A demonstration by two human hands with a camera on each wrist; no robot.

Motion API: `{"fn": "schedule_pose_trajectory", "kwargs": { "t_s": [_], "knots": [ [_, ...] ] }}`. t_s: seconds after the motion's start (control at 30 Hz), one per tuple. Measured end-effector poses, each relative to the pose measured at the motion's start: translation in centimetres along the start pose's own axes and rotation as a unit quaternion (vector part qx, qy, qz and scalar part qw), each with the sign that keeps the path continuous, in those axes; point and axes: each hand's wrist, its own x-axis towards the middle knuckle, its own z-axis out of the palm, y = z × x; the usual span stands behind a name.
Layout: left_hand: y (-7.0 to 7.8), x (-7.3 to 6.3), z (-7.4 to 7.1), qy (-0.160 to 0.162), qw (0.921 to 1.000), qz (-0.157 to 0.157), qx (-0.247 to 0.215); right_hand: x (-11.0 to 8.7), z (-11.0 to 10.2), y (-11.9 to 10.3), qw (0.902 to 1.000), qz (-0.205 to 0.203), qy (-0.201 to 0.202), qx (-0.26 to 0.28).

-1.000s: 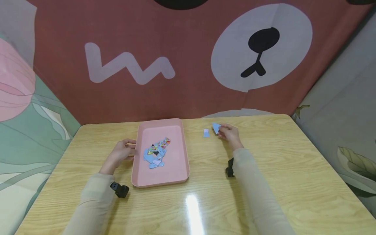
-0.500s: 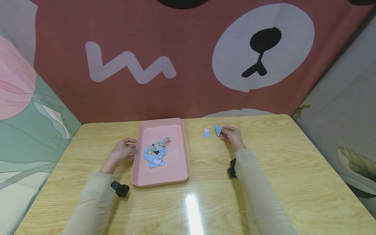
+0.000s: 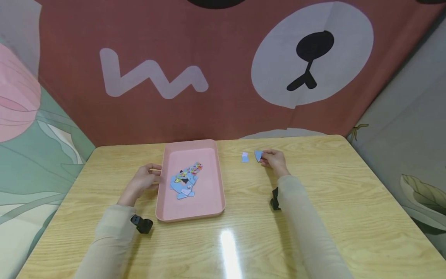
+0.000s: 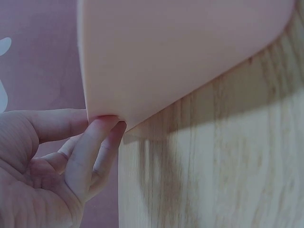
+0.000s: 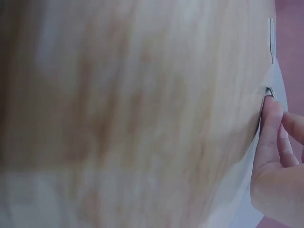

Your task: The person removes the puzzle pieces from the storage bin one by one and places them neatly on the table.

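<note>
In the head view, my right hand (image 3: 274,161) pinches a thin, roughly triangular blue piece (image 3: 258,155) by its right side, low over the back of the table. Only a thin edge of it shows in the right wrist view. Just left of it lies a small blue and pale pink piece (image 3: 245,157). A pink tray (image 3: 209,203) stands left of centre. My left hand (image 3: 141,180) touches its left side with parted fingers; in the left wrist view, fingertips (image 4: 105,121) press the tray's outer wall (image 4: 156,52). A heap of flat blue and multicoloured pieces (image 3: 184,186) overlaps inside.
The light wooden table (image 3: 334,209) ends at the back against a reddish-brown curtain (image 3: 223,112) with a bear print. A black camera mount (image 3: 142,224) hangs at the left wrist, another mount (image 3: 275,199) at the right.
My right hand has moved slightly to the right and nearer with the blue piece, then held almost still over the last half second. The left hand and tray have not visibly moved.
</note>
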Motion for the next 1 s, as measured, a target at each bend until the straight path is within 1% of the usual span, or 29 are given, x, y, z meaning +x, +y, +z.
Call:
{"fn": "schedule_pose_trajectory", "kwargs": {
  "t_s": [0.2, 0.47, 0.63, 0.8, 1.0],
  "knots": [
    [0.0, 0.1, 0.0, 0.002, 1.0000, -0.001, 0.001, 0.1, 0.4, -0.1, 0.9984, -0.016, 0.029, -0.045],
    [-0.1, 0.1, 0.2, -0.001, 1.0000, -0.005, -0.002, 0.1, 0.6, 0.1, 0.9917, -0.039, 0.054, -0.110],
    [-0.1, 0.1, 0.2, 0.001, 1.0000, -0.007, 0.000, 0.0, 0.7, 0.2, 0.9886, -0.038, 0.064, -0.131],
    [0.0, 0.0, 0.1, 0.002, 1.0000, -0.007, 0.004, -0.5, 0.8, 0.2, 0.9810, -0.036, 0.076, -0.175],
    [-0.1, 0.1, 0.1, 0.000, 1.0000, -0.003, -0.001, -1.1, 1.1, -0.1, 0.9753, -0.046, 0.068, -0.205]
  ]
}}
